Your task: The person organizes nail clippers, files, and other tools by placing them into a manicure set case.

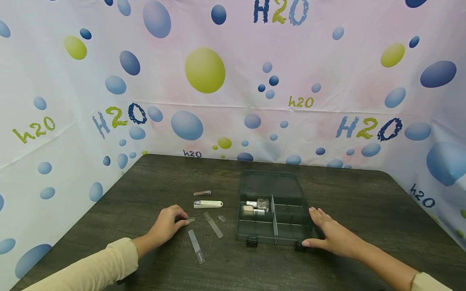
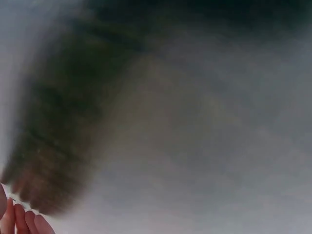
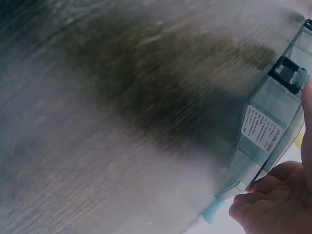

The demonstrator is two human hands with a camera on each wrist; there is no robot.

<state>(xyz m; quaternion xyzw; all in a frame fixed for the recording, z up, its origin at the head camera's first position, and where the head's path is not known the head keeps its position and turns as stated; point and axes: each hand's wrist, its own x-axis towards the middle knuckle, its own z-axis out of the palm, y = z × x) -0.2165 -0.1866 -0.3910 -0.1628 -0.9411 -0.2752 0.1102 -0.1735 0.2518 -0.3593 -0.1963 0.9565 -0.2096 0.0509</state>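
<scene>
My left hand [image 1: 166, 222] pinches a small clear plastic piece [image 1: 191, 219] between thumb and fingers, low over the table. In the left wrist view only its fingertips [image 2: 30, 222] show, at the bottom corner. My right hand [image 1: 333, 234] rests against the right side of a dark see-through divided box [image 1: 291, 220], fingers extended along the side and thumb by a front latch [image 1: 299, 245]. The box lid [image 1: 271, 184] lies back. Two small bottles, one clear-topped [image 1: 263, 204] and one cream [image 1: 248, 210], lie in the back left compartment.
Left of the box lie a small nail clipper [image 1: 202, 193], a larger white nail clipper [image 1: 208, 204], two translucent slim cases [image 1: 212, 224] and a small clear oval piece [image 1: 221, 218]. A printed sheet [image 1: 233, 81] rises behind the dark table [image 1: 167, 173].
</scene>
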